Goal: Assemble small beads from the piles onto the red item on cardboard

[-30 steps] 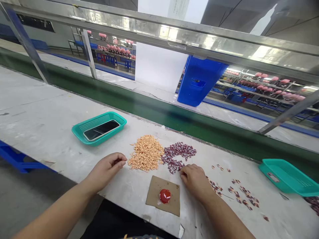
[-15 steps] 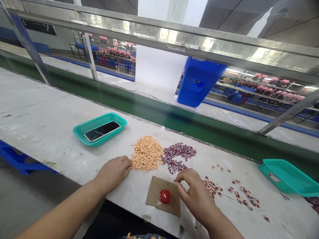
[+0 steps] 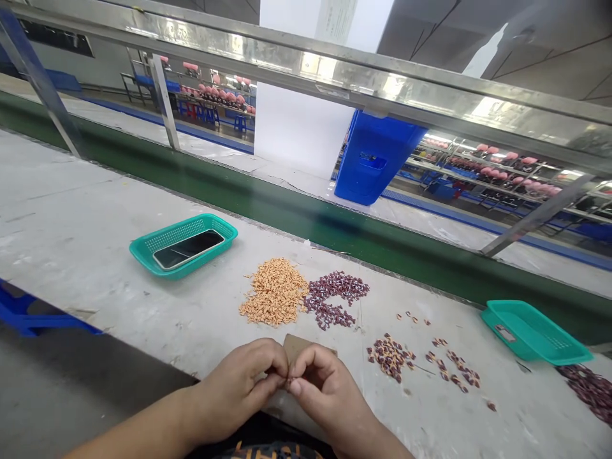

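My left hand [image 3: 243, 386] and my right hand [image 3: 327, 389] meet fingertip to fingertip over the near edge of the table. Both are closed in a pinch. A tiny dark bit shows between the tips; what the left fingers hold is hidden. Behind and under the hands lies a brown cardboard square [image 3: 299, 345], mostly covered, its red blob out of sight. Just beyond are a pile of small tan curved pieces [image 3: 275, 293] and, touching it on the right, a spread of small dark purple pieces [image 3: 335, 293]. A cluster of two-coloured purple-and-tan pieces [image 3: 389, 357] lies right of my right hand.
At left a green basket [image 3: 179, 271] holds a phone [image 3: 189, 248]. Another green basket [image 3: 535, 331] stands at right, near a dark purple heap [image 3: 588, 389]. More two-coloured pieces [image 3: 454, 366] lie scattered. Behind run a green belt [image 3: 215, 191] and a metal frame holding a blue bin [image 3: 373, 159].
My left hand has left the edge of the tan pile and moved right and nearer. My right hand has brought a small dark piece left, so the fingertips meet, covering the red blob.
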The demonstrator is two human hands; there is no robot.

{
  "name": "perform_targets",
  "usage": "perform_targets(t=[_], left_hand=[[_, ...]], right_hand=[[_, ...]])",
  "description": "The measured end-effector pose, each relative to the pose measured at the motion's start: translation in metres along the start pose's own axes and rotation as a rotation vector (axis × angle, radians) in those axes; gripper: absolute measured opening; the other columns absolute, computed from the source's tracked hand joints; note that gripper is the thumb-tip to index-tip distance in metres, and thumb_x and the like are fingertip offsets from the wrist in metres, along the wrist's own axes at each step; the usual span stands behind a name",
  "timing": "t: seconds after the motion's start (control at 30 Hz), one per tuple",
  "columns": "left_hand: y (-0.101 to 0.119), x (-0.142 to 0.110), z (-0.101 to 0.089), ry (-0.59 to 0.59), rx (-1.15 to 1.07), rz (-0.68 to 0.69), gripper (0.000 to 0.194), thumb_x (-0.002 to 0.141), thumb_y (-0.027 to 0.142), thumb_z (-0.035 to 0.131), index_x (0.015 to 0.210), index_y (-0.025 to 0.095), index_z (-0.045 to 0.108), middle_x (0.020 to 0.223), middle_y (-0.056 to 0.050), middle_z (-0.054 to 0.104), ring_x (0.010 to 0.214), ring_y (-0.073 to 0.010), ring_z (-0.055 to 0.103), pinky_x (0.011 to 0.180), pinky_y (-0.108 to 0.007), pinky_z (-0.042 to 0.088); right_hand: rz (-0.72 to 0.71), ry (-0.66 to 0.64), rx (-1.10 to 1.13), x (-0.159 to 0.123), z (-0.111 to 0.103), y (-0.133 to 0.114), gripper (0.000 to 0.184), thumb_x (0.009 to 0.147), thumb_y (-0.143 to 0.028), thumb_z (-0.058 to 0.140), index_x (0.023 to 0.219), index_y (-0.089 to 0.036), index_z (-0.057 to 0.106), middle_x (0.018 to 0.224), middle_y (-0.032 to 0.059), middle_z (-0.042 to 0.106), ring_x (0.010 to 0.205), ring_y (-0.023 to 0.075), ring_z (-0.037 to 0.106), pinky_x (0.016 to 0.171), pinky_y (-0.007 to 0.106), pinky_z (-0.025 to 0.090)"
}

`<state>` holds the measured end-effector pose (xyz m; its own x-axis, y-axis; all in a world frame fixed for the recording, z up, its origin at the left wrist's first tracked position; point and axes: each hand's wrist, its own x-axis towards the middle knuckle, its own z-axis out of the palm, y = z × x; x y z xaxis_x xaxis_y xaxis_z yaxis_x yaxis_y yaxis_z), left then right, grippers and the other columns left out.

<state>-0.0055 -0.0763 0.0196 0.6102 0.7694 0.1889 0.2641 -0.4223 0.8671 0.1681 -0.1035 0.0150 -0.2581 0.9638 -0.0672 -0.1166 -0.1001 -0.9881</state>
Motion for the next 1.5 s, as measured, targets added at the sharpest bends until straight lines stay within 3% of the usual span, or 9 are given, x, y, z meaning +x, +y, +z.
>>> perform_targets(t=[0.13,0.27,0.6,0.8,0.9,1.0,1.1,1.2,1.5], left_hand=[[-0.003,0.001,0.012,0.098,-0.433,-0.251,0.006,0.078,0.024,0.059,0.076,0.021,0.054,0.072,0.002,0.055,0.068,-0.0154,0.052,0.065,-0.026,0.042],[-0.004,0.003,0.022,0.079,-0.762,-0.39,0.024,0.073,0.038,0.068,0.074,0.019,0.052,0.063,0.005,0.052,0.059,-0.0128,0.047,0.058,-0.024,0.038],[-0.008,0.002,0.027,0.12,-0.771,-0.421,0.018,0.067,0.03,0.073,0.072,0.018,0.06,0.063,0.005,0.055,0.062,-0.0136,0.047,0.061,-0.025,0.035],[-0.015,0.001,0.032,0.056,-0.756,-0.302,0.023,0.07,0.037,0.07,0.068,0.017,0.058,0.063,0.003,0.056,0.062,-0.0136,0.048,0.061,-0.025,0.036],[-0.012,0.002,0.032,0.08,-0.803,-0.318,0.024,0.072,0.038,0.068,0.072,0.017,0.056,0.062,0.002,0.058,0.062,-0.0136,0.05,0.063,-0.026,0.038],[-0.007,0.003,0.032,0.148,-0.815,-0.376,0.024,0.07,0.035,0.07,0.069,0.018,0.053,0.06,0.003,0.058,0.059,-0.0126,0.051,0.062,-0.026,0.039],[-0.004,0.003,0.033,0.172,-0.822,-0.395,0.022,0.068,0.033,0.07,0.068,0.018,0.053,0.06,0.003,0.058,0.059,-0.0123,0.052,0.061,-0.026,0.039],[-0.004,0.003,0.034,0.168,-0.83,-0.404,0.02,0.069,0.032,0.069,0.069,0.018,0.055,0.06,0.003,0.058,0.058,-0.0116,0.052,0.06,-0.026,0.04],[-0.012,0.002,0.042,0.146,-0.878,-0.411,0.028,0.071,0.041,0.07,0.074,0.017,0.057,0.066,0.002,0.061,0.058,-0.0112,0.055,0.061,-0.026,0.041]], right_hand=[[-0.048,0.055,0.046,-0.004,-0.001,0.009,0.023,0.069,-0.035,0.072,0.071,-0.02,0.055,0.068,-0.0027,0.057,0.066,0.0124,0.052,0.063,0.024,0.042],[-0.051,0.054,0.124,-0.007,0.004,0.006,0.027,0.07,-0.04,0.071,0.072,-0.022,0.052,0.068,-0.0022,0.059,0.065,0.0146,0.059,0.067,0.028,0.047],[-0.081,0.112,0.072,-0.007,-0.002,0.018,0.025,0.071,-0.04,0.072,0.073,-0.021,0.056,0.067,-0.0021,0.058,0.064,0.0136,0.057,0.062,0.026,0.047],[-0.065,0.134,0.108,-0.015,-0.011,0.022,0.025,0.068,-0.041,0.076,0.076,-0.02,0.064,0.069,0.0003,0.064,0.067,0.0154,0.059,0.065,0.027,0.048],[-0.086,0.274,-0.073,-0.018,-0.029,0.017,0.024,0.07,-0.044,0.072,0.076,-0.021,0.065,0.072,0.0028,0.067,0.068,0.0185,0.061,0.065,0.03,0.049],[-0.141,0.399,-0.451,-0.017,-0.048,0.017,0.018,0.077,-0.039,0.065,0.074,-0.021,0.067,0.076,0.0058,0.067,0.074,0.0224,0.061,0.068,0.033,0.048],[-0.226,0.334,-0.783,-0.015,-0.057,0.023,0.01,0.079,-0.026,0.06,0.072,-0.023,0.067,0.081,0.0062,0.065,0.083,0.0247,0.058,0.076,0.037,0.045],[-0.25,0.258,-0.944,-0.014,-0.056,0.029,0.012,0.079,-0.016,0.059,0.073,-0.023,0.066,0.083,0.0058,0.064,0.085,0.0245,0.056,0.078,0.039,0.043],[-0.272,0.189,-0.943,-0.012,-0.049,0.037,0.012,0.079,-0.014,0.059,0.075,-0.023,0.065,0.082,0.0047,0.063,0.085,0.0238,0.055,0.076,0.039,0.041]])
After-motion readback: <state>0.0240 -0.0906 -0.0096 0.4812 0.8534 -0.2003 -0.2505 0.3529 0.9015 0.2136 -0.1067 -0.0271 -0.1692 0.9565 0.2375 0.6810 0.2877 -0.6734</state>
